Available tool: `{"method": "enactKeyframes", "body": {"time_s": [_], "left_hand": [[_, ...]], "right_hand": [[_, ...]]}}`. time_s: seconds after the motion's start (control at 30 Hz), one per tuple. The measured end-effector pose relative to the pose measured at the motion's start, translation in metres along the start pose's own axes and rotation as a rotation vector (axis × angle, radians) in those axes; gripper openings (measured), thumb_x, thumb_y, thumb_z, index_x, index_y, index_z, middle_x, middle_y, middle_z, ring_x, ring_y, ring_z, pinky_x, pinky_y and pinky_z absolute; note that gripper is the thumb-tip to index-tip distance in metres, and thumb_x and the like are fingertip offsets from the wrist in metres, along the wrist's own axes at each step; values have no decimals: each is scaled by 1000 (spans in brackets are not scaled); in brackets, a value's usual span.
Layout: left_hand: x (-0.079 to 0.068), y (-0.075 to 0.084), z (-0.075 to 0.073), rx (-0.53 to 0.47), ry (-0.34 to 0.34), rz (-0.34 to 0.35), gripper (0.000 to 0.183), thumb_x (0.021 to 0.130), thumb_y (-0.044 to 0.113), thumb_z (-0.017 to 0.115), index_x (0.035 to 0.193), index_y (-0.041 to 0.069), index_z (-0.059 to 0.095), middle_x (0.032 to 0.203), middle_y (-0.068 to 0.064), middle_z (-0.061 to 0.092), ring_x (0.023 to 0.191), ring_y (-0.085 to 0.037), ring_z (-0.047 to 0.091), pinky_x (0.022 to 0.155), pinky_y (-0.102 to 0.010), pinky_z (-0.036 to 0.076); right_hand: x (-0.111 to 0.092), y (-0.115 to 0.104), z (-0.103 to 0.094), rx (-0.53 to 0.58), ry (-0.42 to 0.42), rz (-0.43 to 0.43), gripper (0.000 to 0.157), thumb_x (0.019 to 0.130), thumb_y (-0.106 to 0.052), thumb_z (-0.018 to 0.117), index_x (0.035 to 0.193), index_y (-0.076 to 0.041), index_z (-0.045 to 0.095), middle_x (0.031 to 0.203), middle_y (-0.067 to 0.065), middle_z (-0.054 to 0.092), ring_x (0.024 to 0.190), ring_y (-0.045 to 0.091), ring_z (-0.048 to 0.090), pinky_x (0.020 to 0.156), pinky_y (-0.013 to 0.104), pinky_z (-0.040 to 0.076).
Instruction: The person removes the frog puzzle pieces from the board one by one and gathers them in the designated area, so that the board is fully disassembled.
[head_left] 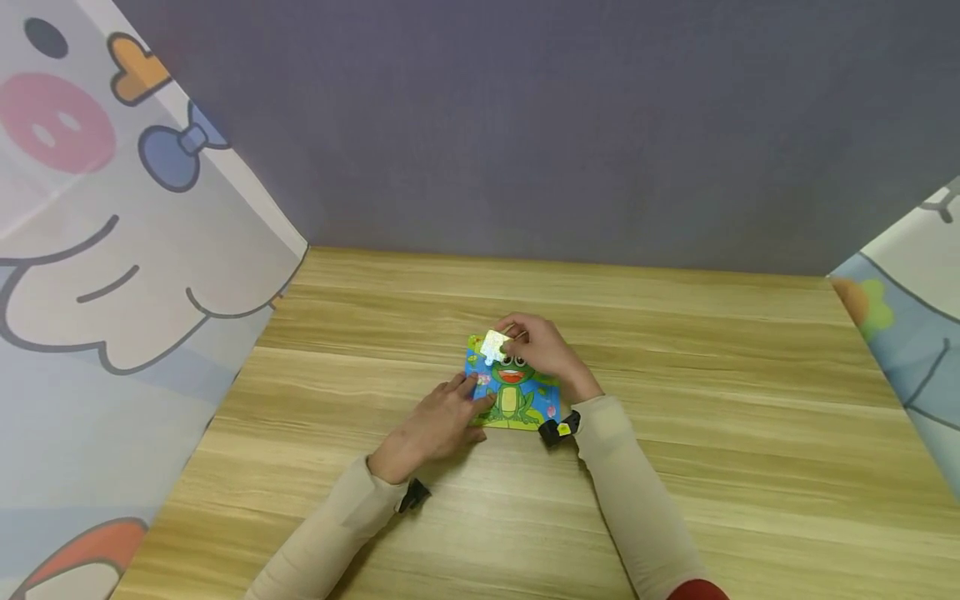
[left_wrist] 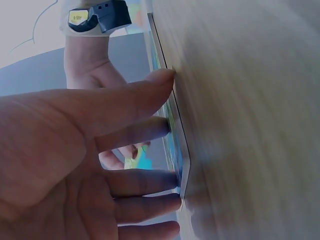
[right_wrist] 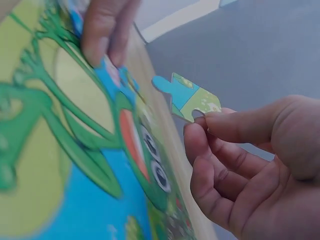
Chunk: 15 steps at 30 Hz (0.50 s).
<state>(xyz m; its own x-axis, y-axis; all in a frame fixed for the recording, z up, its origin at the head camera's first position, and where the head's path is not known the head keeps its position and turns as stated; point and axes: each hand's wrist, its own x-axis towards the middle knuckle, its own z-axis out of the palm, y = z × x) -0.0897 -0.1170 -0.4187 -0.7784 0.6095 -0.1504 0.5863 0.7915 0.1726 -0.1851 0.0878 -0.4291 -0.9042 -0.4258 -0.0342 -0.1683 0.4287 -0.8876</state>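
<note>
A frog jigsaw puzzle (head_left: 509, 402) lies flat on the table, a green frog on a blue and yellow-green ground. My right hand (head_left: 543, 346) pinches a loose puzzle piece (head_left: 493, 344) between thumb and fingertip, holding it above the puzzle's far left part. In the right wrist view that puzzle piece (right_wrist: 186, 96) is blue and yellow-green, with a knob at one end. At the puzzle's left side, my left hand (head_left: 441, 418) rests its fingertips on the picture, fingers mostly straight. The left wrist view has the left thumb (left_wrist: 161, 80) against the puzzle's edge.
The wood-grain table (head_left: 720, 400) extends around the puzzle on all sides. A grey wall (head_left: 555, 133) rises behind it, and cartoon-printed panels (head_left: 135, 292) stand at left and right. Each wrist wears a small black device (head_left: 558, 428).
</note>
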Motion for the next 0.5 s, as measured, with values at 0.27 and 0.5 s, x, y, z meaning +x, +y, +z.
{"method": "enactKeyframes", "body": {"time_s": [0.27, 0.5], "left_hand": [[-1, -3, 2, -2, 35, 11, 51, 90, 34, 75, 136, 15, 63, 149, -25, 49, 136, -46, 50, 107, -56, 48], [-1, -3, 2, -10, 37, 20, 51, 89, 34, 75, 135, 15, 63, 149, -24, 49, 137, -44, 49, 107, -57, 47]], "right_hand": [[-8, 9, -25, 43, 53, 38, 27, 96, -6, 65, 123, -4, 67, 117, 18, 67, 100, 27, 64, 87, 37, 54], [-17, 24, -45, 46, 96, 43, 29, 95, -3, 64, 123, 1, 67, 117, 23, 68, 95, 22, 65, 79, 27, 54]]}}
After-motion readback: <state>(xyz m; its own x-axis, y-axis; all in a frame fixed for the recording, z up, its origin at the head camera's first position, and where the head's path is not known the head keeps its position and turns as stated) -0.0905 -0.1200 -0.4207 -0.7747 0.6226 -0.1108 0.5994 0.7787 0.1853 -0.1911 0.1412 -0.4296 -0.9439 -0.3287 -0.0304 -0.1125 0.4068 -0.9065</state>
